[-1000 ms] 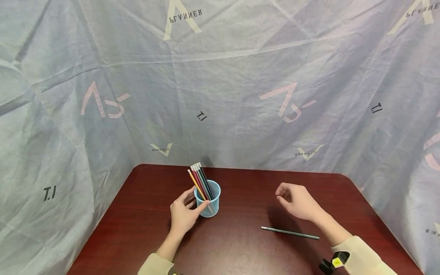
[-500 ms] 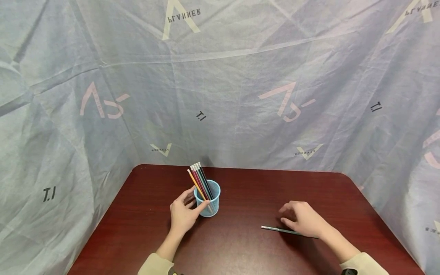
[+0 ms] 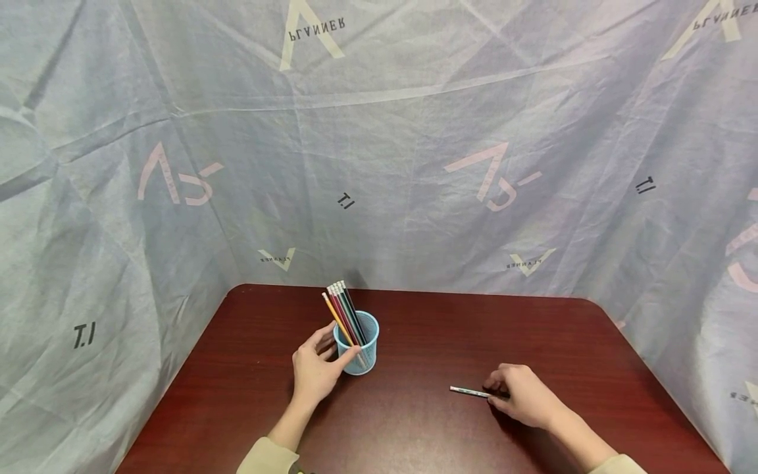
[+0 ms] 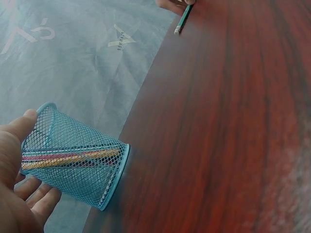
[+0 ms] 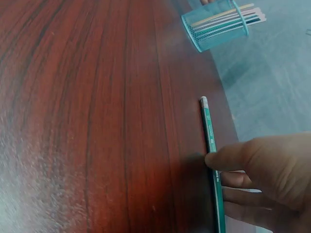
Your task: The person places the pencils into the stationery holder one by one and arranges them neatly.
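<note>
A light-blue mesh pencil cup [image 3: 370, 355] stands upright on the table at centre left. Several pencils [image 3: 342, 311], yellow, dark red and dark green, lean in it with their eraser ends up. My left hand [image 3: 316, 370] holds the cup from its left side, thumb on the near wall and fingers behind. To the right, a green pencil [image 3: 466, 391] lies at the table surface, its white eraser end pointing left. My right hand [image 3: 524, 397] pinches its middle between thumb and fingers, hiding the far end in the head view; the right wrist view shows more of the green barrel [image 5: 210, 131].
The dark red wood-grain table [image 3: 408, 428] has rounded far corners. Grey printed cloth [image 3: 391, 164] hangs behind it and along both sides. The cup stands a little in front of the table's back edge.
My right hand has come down and toward me onto the green pencil and now pinches it. The left hand and the cup have stayed in place.
</note>
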Demonstrator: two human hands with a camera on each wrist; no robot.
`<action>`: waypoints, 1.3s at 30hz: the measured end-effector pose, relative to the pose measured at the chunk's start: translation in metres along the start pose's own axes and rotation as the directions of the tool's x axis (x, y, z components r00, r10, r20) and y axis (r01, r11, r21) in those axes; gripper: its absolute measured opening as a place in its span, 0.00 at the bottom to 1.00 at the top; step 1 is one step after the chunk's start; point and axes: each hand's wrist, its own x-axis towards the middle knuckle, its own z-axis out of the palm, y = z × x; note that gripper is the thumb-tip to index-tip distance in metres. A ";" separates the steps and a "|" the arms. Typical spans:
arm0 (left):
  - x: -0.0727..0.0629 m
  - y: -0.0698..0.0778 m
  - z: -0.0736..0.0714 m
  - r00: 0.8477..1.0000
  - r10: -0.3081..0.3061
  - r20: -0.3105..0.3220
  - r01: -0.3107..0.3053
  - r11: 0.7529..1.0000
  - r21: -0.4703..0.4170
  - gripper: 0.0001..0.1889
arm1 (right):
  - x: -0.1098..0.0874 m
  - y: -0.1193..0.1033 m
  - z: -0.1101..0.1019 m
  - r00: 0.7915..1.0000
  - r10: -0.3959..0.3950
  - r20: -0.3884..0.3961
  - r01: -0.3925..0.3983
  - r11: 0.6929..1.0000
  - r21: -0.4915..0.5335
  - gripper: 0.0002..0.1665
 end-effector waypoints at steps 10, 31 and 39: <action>0.002 0.001 0.002 1.000 0.006 0.002 -0.006 1.000 0.011 0.37 | 0.001 0.005 -0.001 0.999 -0.036 -0.019 0.035 0.999 -0.027 0.12; 0.004 0.006 0.004 0.999 0.040 0.012 -0.040 0.999 0.027 0.37 | 0.054 -0.014 -0.034 0.967 0.020 -0.253 -0.019 1.000 0.008 0.13; 0.003 0.002 0.000 1.000 0.024 -0.004 -0.024 0.998 0.056 0.37 | 0.079 -0.031 -0.039 0.941 0.089 -0.326 -0.044 0.989 0.143 0.10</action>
